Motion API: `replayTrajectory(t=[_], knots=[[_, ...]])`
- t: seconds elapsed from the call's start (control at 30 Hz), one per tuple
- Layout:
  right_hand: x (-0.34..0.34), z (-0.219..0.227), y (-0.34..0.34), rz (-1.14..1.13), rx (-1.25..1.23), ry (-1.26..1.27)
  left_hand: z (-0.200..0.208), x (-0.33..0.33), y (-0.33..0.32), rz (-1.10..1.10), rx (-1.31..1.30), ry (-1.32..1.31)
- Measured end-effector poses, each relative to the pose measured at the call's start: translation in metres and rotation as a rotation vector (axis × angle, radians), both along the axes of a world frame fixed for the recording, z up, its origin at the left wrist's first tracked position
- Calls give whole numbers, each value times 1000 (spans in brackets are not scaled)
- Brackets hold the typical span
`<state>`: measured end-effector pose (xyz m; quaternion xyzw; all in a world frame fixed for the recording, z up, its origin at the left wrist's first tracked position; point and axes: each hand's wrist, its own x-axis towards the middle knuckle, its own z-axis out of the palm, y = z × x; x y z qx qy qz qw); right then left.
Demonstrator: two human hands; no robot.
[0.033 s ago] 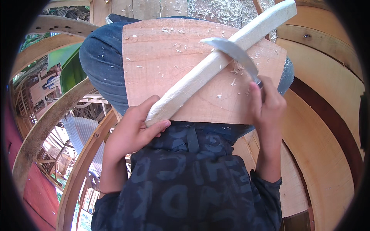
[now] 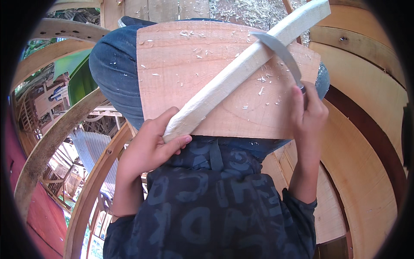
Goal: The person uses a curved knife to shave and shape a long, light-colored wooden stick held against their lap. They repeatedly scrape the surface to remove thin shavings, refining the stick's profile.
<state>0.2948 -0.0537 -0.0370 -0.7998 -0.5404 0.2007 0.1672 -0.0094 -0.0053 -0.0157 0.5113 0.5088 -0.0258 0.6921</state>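
Observation:
A long pale stick of wood [image 2: 233, 82] slants from lower left to upper right across a flat wooden board [image 2: 172, 77] on my lap. My left hand [image 2: 157, 140] is wrapped round the stick's near end, thumb on top. In my right hand [image 2: 310, 105] is a knife with a curved blade [image 2: 282, 54]; its handle is mostly hidden by my fingers. The blade crosses the stick in its far half, its tip pointing left beyond the stick's edge. I cannot tell whether the blade touches the wood. Small wood shavings [image 2: 261, 79] lie scattered on the board.
My bent knees in dark trousers [image 2: 114, 69] support the board. Curved wooden planks [image 2: 358, 159] rise close on the right, and curved ribs [image 2: 56, 138] stand on the left. More shavings [image 2: 246, 15] cover the floor ahead. Beyond the ribs are a corrugated sheet [image 2: 95, 149] and green leaves [image 2: 79, 71].
My right hand and the knife have shifted up and to the right, so the blade lies farther along the stick. The left hand and the stick stay almost in place.

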Motion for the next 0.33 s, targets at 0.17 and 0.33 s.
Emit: replayTrajectory(t=[0.17,0.33], knots=[[8,14,-9,46,-43,36,1,4,-2,-32,72,52],[-33,6,-21,339,-67,101,8,9,2,-124,98,121]])
